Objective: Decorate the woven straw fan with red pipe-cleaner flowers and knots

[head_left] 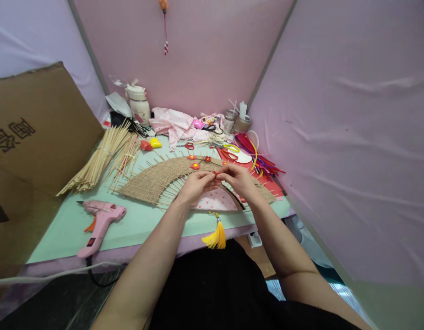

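My left hand [200, 183] and my right hand [236, 178] meet over the middle of a woven fan [153, 183], fingertips pinched together. Between them is a small red piece [215, 173], which looks like soft clay; much of it is hidden by the fingers. The fan is made of tan cord woven across thin sticks, in a wide arc. Red flowers with yellow centres [195, 166] and a darker red flower [208, 159] lie on its upper band, beside a dark stem line. Pink patterned cloth [215, 200] fills the fan's lower centre, below my hands. A yellow tassel [217, 234] hangs at the front.
On the left lie a pink glue gun [102, 220], bundled sticks [98, 160] and a tall cardboard sheet [33, 151]. Red [146, 145] and yellow lumps [156, 142], scissors [229, 155], a bottle [139, 105] and coloured pipe cleaners [263, 162] are farther back. Fabric walls enclose the table.
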The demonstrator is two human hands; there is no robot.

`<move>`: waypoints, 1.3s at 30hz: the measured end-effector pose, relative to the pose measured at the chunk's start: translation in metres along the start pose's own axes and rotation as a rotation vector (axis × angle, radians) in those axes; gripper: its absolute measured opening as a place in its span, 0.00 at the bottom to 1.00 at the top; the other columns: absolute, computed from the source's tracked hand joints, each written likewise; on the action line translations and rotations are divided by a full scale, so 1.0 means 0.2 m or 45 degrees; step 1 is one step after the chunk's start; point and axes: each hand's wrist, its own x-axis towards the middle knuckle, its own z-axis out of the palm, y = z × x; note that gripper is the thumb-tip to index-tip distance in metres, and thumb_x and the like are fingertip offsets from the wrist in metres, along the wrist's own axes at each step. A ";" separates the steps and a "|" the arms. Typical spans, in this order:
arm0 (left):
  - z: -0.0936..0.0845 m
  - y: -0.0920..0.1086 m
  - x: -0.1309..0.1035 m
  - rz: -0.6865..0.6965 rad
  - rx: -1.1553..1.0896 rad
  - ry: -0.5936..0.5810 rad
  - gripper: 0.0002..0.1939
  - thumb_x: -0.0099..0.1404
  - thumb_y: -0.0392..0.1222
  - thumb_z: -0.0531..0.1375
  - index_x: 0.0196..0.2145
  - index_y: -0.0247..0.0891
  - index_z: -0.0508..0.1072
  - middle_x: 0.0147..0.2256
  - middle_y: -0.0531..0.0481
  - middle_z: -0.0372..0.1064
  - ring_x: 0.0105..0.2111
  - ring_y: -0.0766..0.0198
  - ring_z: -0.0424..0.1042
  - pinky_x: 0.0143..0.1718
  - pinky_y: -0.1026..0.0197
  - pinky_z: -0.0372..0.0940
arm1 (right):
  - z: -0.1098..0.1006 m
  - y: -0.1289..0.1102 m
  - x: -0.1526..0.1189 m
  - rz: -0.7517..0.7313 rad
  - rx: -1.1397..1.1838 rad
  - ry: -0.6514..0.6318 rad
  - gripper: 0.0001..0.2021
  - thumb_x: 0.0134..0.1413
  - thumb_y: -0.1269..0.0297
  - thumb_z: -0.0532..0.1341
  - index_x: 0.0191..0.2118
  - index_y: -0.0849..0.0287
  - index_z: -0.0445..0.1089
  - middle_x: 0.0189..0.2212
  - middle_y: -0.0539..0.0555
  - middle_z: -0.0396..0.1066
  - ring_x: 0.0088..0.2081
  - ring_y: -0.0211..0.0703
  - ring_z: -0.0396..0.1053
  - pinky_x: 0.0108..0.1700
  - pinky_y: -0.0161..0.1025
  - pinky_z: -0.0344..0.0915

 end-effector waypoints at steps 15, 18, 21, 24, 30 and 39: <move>0.01 -0.02 0.01 0.050 -0.071 0.156 0.07 0.54 0.37 0.66 0.29 0.32 0.72 0.26 0.47 0.75 0.27 0.66 0.75 0.36 0.62 0.70 | -0.01 0.04 -0.04 -0.125 -0.127 0.061 0.06 0.50 0.63 0.62 0.34 0.59 0.71 0.30 0.52 0.73 0.32 0.40 0.69 0.36 0.38 0.65; 0.01 -0.02 0.02 0.085 -0.104 0.198 0.04 0.56 0.33 0.63 0.30 0.30 0.72 0.27 0.45 0.75 0.29 0.65 0.76 0.36 0.63 0.70 | -0.01 0.06 -0.06 -0.055 -0.061 0.106 0.08 0.53 0.62 0.61 0.36 0.59 0.72 0.32 0.53 0.74 0.34 0.41 0.70 0.37 0.38 0.66; 0.02 -0.02 0.02 0.092 -0.108 0.200 0.02 0.56 0.31 0.63 0.30 0.30 0.72 0.27 0.45 0.75 0.30 0.64 0.76 0.37 0.62 0.71 | 0.00 0.05 -0.07 -0.071 -0.100 0.140 0.07 0.54 0.62 0.60 0.35 0.59 0.72 0.32 0.54 0.74 0.34 0.41 0.70 0.37 0.39 0.66; 0.02 -0.01 0.01 0.094 -0.101 0.200 0.04 0.55 0.31 0.64 0.30 0.30 0.73 0.28 0.45 0.75 0.30 0.64 0.76 0.38 0.61 0.71 | 0.01 0.03 -0.07 -0.120 -0.164 0.161 0.07 0.55 0.62 0.59 0.34 0.58 0.72 0.32 0.54 0.73 0.34 0.42 0.70 0.36 0.38 0.66; 0.02 -0.02 0.01 0.094 -0.048 0.160 0.08 0.51 0.33 0.66 0.31 0.32 0.75 0.28 0.47 0.76 0.28 0.66 0.75 0.38 0.61 0.70 | 0.01 0.00 -0.06 -0.246 -0.383 0.114 0.04 0.54 0.67 0.58 0.34 0.58 0.70 0.29 0.52 0.71 0.30 0.40 0.67 0.33 0.37 0.64; 0.00 -0.05 0.02 -0.013 -0.014 0.096 0.09 0.45 0.32 0.69 0.27 0.31 0.75 0.25 0.48 0.74 0.26 0.67 0.74 0.35 0.63 0.70 | 0.00 0.00 -0.08 -0.376 -0.609 -0.037 0.04 0.51 0.71 0.56 0.30 0.58 0.67 0.27 0.52 0.68 0.30 0.40 0.64 0.32 0.36 0.61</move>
